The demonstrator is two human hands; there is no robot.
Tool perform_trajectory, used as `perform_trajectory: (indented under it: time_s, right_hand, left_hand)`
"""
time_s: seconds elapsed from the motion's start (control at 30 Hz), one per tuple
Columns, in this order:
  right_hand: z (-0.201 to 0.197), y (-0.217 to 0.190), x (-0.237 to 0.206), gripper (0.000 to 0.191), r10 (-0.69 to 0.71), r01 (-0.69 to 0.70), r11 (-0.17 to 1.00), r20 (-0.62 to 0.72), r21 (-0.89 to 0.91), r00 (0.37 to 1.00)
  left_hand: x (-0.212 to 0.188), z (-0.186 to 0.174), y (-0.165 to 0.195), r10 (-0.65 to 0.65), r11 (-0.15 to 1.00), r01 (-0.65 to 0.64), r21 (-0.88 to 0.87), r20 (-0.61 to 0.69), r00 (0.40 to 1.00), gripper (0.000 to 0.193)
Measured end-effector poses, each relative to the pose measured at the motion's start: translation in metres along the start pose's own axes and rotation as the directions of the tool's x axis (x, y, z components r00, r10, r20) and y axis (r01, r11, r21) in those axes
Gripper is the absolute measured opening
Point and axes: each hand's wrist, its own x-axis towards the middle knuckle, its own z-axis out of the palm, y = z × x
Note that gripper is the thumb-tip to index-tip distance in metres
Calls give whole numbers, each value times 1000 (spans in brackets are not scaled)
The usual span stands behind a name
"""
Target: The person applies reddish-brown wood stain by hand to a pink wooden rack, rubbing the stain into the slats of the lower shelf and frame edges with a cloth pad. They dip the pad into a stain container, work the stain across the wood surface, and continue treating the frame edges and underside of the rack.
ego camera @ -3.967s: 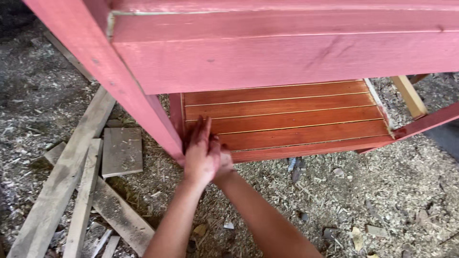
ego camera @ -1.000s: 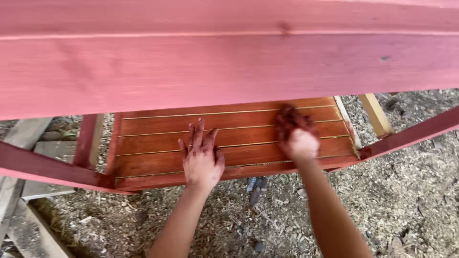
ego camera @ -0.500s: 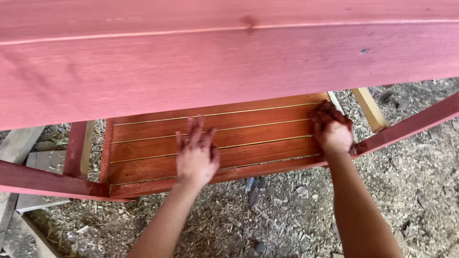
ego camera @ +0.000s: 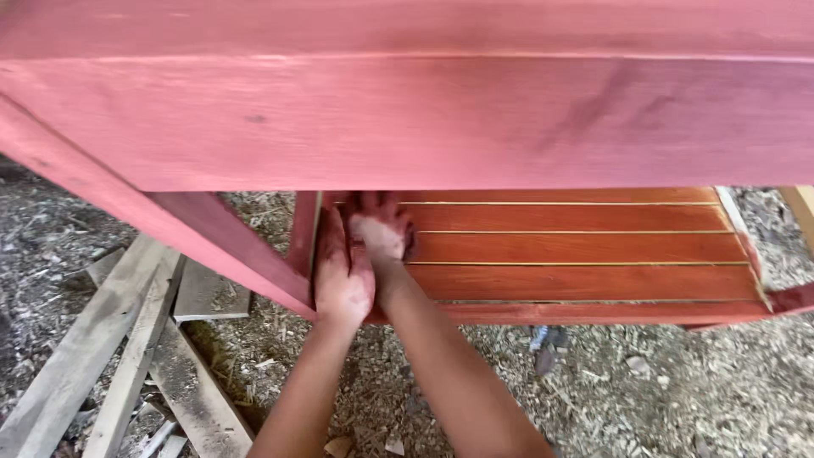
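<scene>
Head view: both stained hands, left hand [ego camera: 342,273] and right hand [ego camera: 379,231], on red slatted shelf [ego camera: 585,248].

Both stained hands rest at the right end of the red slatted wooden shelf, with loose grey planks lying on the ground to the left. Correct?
Not quite. In the head view the left hand and right hand press the left end of the red slatted wooden shelf, beside its upright. The loose grey planks do lie left.

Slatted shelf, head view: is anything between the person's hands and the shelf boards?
Nothing visible. The left hand lies flat at the slatted shelf's left end beside the red post, and the right hand presses on the boards next to it. The top rail hides both hands' fingertips.
</scene>
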Motion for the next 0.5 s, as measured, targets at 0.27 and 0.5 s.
perform_trajectory:
  time_s: [0.27,0.5]
  right_hand:
    - [8,83,13,47,-17,21,997,52,-81,999]
    - [-47,384,-13,39,-35,-69,954,-338,-291,941]
  left_hand:
    - [8,18,19,-53,864,-19,502,128,990,68]
    - [18,77,57,-202,738,-114,665,379,903,74]
